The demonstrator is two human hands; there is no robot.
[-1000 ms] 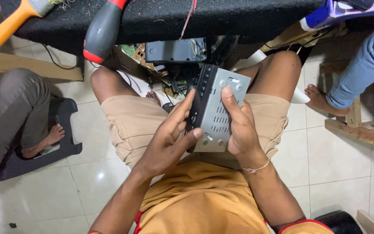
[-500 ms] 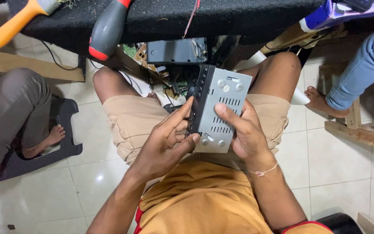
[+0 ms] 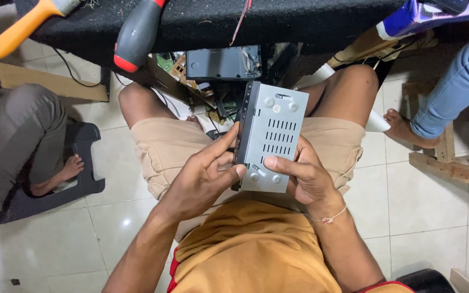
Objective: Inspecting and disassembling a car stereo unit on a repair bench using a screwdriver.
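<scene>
A grey metal box with rows of vent slots [image 3: 271, 135] is held over my lap, its slotted face turned up toward me. My left hand [image 3: 204, 176] grips its left edge, fingers along the dark side and thumb at the lower left corner. Its right lower part rests in my right hand [image 3: 305, 176], whose thumb lies across the bottom of the slotted face. I sit in tan shorts and an orange shirt.
A black-covered bench edge [image 3: 218, 24] runs across the top, with a grey-and-red tool handle [image 3: 137, 35] and an orange brush handle [image 3: 25, 27] on it. Another grey unit and loose circuit parts [image 3: 223, 64] lie under it. One person's legs [image 3: 23, 141] sit left, another's [image 3: 441, 92] right.
The metal box has tilted more upright in my hands and my right thumb has slid down toward its lower edge. My left hand keeps its hold on the side.
</scene>
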